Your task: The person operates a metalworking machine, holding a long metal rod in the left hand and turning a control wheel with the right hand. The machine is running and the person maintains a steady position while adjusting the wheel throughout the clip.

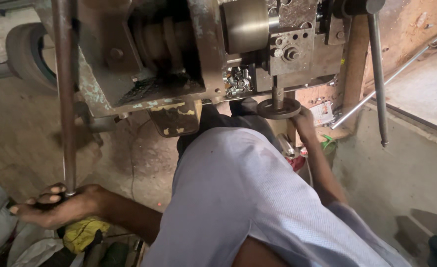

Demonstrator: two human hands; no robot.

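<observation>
Nearest to us a pale lilac shirt (243, 198) fills the lower middle of the view, its cloth bulging toward the lens; from either side of it our two bare arms reach out to the machine. Our left hand (55, 205) is low at the left, fingers curled shut around the bottom end of a long rusty lever rod (65, 99), which rises straight up past the machine's flank to the top edge of the view; the thumb and first finger lie across the rod's foot. Our right hand (303, 123) is up under the machine, touching the rim of a small dark handwheel (278, 109) that hangs on a short spindle; we think the fingers are wrapped on that rim, though the hand is turned away and partly hidden, so we cannot tell the grip for sure. Above the wheel sits a bolted steel slide block (290, 49); beside it a bright round chuck (245, 24) and, just below, a heap of small shiny metal pieces (237, 81); all belong to an old lathe-like machine (144, 59) with flaking green paint. Right of it a thin steel bar (378, 74) hangs down, and another slim rod (391, 76) slants across the concrete floor (391, 168). Below our left hand lies a yellow rag (82, 233); a tyre (25, 54) stands at the far left.
</observation>
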